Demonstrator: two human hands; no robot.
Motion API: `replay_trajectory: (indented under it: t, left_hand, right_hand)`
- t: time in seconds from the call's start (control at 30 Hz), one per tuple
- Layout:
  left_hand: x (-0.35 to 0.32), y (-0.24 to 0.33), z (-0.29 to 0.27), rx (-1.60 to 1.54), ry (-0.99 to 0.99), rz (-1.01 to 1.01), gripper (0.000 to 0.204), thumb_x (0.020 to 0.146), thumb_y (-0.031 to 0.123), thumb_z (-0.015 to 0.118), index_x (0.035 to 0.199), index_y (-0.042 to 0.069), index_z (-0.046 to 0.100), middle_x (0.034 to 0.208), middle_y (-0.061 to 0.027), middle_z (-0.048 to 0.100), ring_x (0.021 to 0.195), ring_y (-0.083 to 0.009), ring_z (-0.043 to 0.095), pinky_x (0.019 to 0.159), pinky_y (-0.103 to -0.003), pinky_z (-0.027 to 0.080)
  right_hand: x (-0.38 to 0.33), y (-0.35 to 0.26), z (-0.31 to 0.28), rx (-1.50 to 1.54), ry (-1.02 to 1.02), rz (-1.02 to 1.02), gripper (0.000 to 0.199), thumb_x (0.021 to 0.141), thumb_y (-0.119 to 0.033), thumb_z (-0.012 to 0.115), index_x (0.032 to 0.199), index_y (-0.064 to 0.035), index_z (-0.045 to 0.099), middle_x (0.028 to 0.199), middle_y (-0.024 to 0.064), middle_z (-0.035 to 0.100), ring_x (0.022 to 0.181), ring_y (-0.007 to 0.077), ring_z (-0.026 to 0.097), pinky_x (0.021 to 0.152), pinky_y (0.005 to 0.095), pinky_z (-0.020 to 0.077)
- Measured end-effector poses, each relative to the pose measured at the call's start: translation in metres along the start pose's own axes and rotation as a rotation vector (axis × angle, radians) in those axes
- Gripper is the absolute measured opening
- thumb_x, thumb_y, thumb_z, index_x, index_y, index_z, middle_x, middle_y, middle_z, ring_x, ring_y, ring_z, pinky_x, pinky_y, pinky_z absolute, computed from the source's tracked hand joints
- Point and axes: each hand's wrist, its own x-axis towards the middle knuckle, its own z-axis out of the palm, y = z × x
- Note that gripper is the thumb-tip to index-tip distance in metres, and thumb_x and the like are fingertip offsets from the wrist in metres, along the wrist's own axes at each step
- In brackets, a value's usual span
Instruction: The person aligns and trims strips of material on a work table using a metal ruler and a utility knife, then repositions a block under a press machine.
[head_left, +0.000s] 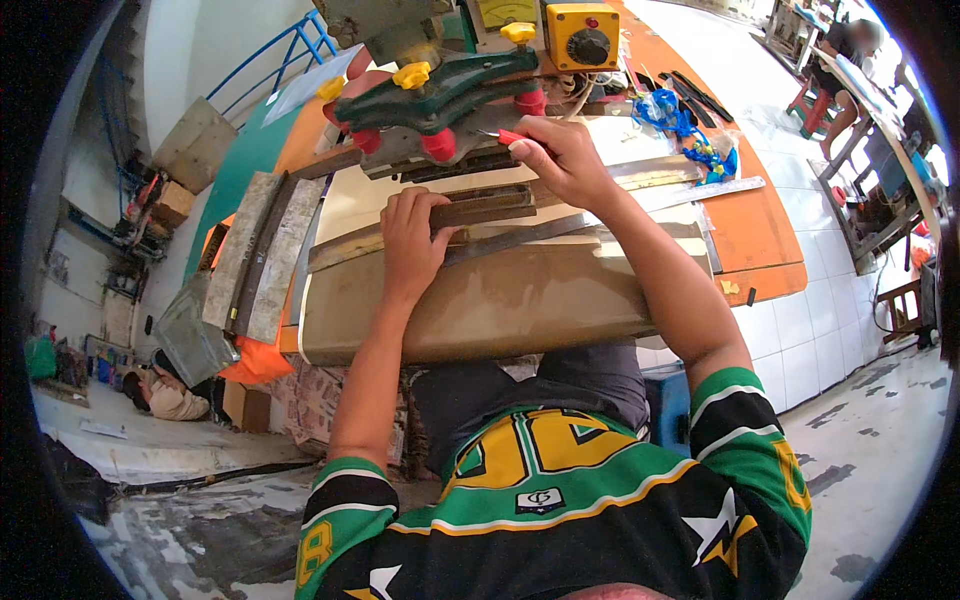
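My left hand [412, 235] lies over the left end of a short dark metal bar [490, 206], fingers on top and thumb along its near side. In my right hand [570, 160] is a small red-handled tool [512, 138] with a thin pointed metal tip that points left, held above the bar. Below the bar, a long flat metal strip [520, 238] crosses a brown, glossy-looking sheet [500, 295]. Just beyond my hands stands a dark green machine head [450, 85] with yellow knobs and red feet.
A yellow control box [583, 38] with a black dial stands behind the machine. Blue plastic wrapping [664, 112] lies on the orange table [760, 240] at right. Long metal bars [243, 250] rest at left. A person [850, 50] sits at the far right.
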Motion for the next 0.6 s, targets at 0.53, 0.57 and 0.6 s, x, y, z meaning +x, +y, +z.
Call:
replay_trajectory:
  t: [0.53, 0.57, 0.6]
  left_hand:
    - [0.009, -0.02, 0.023, -0.071, 0.0, -0.098, 0.048, 0.064, 0.016, 0.089, 0.104, 0.006, 0.064, 0.108, -0.0117, 0.06, 0.109, -0.035, 0.056, 0.095, -0.046, 0.044]
    - [0.01, -0.021, 0.023, -0.07, 0.007, -0.087, 0.048, 0.064, 0.016, 0.089, 0.103, 0.006, 0.064, 0.107, -0.0119, 0.06, 0.109, -0.0351, 0.056, 0.095, -0.046, 0.045]
    - [0.011, -0.021, 0.023, -0.069, 0.014, -0.076, 0.047, 0.064, 0.016, 0.089, 0.102, 0.006, 0.064, 0.107, -0.0121, 0.061, 0.108, -0.0353, 0.057, 0.095, -0.046, 0.045]
  right_hand:
    - [-0.006, 0.003, 0.008, -0.038, 0.028, 0.006, 0.035, 0.1, -0.036, 0.061, 0.091, -0.0016, 0.06, 0.072, 0.0161, 0.053, 0.065, 0.0327, 0.055, 0.06, 0.0404, 0.0422]
    - [-0.006, 0.003, 0.009, -0.025, 0.058, -0.005, 0.033, 0.1, -0.034, 0.062, 0.092, -0.0016, 0.06, 0.073, 0.0162, 0.054, 0.065, 0.033, 0.055, 0.06, 0.0404, 0.0429]
    - [-0.007, 0.002, 0.009, -0.011, 0.088, -0.016, 0.032, 0.1, -0.033, 0.063, 0.094, -0.0016, 0.061, 0.073, 0.0162, 0.054, 0.065, 0.0334, 0.055, 0.061, 0.0404, 0.0435]
